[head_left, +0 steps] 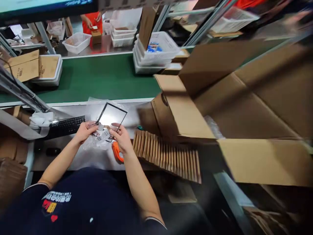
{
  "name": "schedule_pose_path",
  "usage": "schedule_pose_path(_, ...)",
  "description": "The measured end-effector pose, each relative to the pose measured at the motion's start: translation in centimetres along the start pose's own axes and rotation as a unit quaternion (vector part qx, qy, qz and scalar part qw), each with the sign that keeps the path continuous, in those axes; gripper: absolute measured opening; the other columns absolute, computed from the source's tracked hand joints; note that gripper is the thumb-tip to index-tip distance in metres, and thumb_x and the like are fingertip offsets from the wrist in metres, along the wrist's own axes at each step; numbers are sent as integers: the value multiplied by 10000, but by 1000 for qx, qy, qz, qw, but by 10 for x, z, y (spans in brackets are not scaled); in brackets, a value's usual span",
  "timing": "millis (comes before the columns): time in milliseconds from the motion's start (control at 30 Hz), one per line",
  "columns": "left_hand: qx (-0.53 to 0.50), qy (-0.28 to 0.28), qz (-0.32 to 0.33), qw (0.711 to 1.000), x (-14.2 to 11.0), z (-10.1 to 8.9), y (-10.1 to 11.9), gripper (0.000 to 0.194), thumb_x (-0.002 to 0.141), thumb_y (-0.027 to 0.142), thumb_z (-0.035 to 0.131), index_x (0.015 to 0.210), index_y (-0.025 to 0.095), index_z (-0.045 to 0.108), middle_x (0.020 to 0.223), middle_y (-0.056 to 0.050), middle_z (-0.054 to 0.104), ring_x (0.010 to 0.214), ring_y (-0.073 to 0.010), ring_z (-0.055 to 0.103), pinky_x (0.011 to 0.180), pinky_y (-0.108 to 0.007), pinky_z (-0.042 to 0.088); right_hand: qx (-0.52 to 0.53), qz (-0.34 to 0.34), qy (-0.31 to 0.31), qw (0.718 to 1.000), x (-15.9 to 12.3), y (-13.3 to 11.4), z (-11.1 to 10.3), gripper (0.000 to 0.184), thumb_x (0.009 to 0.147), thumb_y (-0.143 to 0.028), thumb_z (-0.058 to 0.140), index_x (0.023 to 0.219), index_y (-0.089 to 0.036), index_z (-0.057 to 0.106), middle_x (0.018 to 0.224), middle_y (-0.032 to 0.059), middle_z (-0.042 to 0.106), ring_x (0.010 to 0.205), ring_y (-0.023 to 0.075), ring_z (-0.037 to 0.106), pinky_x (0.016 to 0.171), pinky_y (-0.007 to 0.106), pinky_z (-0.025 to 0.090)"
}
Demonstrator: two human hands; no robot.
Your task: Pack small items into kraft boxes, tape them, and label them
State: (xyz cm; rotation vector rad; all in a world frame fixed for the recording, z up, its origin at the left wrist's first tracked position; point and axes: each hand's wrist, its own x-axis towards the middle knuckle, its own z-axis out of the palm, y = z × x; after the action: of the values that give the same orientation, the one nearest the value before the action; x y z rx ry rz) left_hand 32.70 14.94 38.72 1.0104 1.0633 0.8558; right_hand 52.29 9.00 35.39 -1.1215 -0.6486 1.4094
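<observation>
Both my hands hold a thin glass panel (pixel 111 115) with a black border, partly in a clear plastic bag (pixel 97 140) that bears a barcode label (pixel 103 135). My left hand (pixel 84 131) pinches the panel's lower left corner and the bag. My right hand (pixel 122 137) grips the lower right edge, fingers closed on it. An orange-handled tool (pixel 116 152) lies on the grey bench just below my right hand.
A black keyboard (pixel 64 126) lies left of my hands. A row of flat cardboard pieces (pixel 168 155) and a large open carton (pixel 220 107) stand to the right. Beyond is a green conveyor belt (pixel 102 78) with white baskets (pixel 156 49). A person in orange (pixel 91 21) works across it.
</observation>
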Motion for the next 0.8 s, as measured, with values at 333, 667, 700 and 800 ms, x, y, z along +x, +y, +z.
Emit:
schedule_pose_path(333, -105, 14, -109, 988, -59, -152, -73, 646, 577, 450, 1022, 1096, 160, 768, 991, -66, 825, 796, -185, 772, 733, -284, 618, -44, 67, 43, 996, -40, 133, 102, 701, 640, -392, 909, 1275, -308, 623, 789, -64, 676, 722, 171, 652, 678, 316, 598)
schedule_pose_path(667, 85, 145, -236, 957, -113, -199, -164, 363, 805, 444, 826, 974, 156, 683, 863, -84, 808, 727, -179, 764, 705, -295, 626, -371, 218, -209, 878, 38, 163, 51, 628, 675, -92, 776, 1296, -183, 757, 730, -58, 670, 630, 98, 580, 572, 195, 519)
schedule_pose_path(700, 107, 139, -244, 954, -119, -197, -172, 330, 802, 433, 822, 924, 160, 683, 832, -81, 803, 727, -190, 767, 708, -304, 628, -402, 218, -223, 861, 48, 168, 54, 588, 673, -65, 772, 1255, -155, 776, 687, -66, 656, 609, 95, 576, 602, 208, 537)
schedule_pose_path(800, 208, 124, -256, 936, -142, -192, -187, 250, 798, 400, 804, 766, 181, 689, 762, -82, 787, 770, -258, 783, 718, -346, 619, -466, 181, -231, 834, 70, 181, 62, 494, 700, -47, 779, 1193, -86, 791, 750, -31, 718, 671, 97, 616, 784, 257, 585)
